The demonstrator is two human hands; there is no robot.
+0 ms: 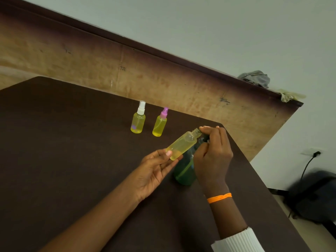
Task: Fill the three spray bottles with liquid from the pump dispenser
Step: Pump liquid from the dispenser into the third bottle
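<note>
**Uncapped bottle held at pump nozzle**

I observe the open spray bottle (181,146), clear plastic, part-filled yellow, tilted above the worktop (72,142). Left hand (156,170) fingers (168,153) pinch its base. Right hand (211,153) fingers curl over the green pump dispenser (184,171) head at the bottle's neck.

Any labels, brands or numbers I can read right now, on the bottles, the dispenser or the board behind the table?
No readable text anywhere.
White-capped spray bottle: small purple mark, no words legible.
Pink-capped spray bottle: no label visible.
Open bottle held in left hand: plain.
Green pump dispenser: blurred, no label discernible.
Wooden board: dark scribbles, unreadable.
</note>
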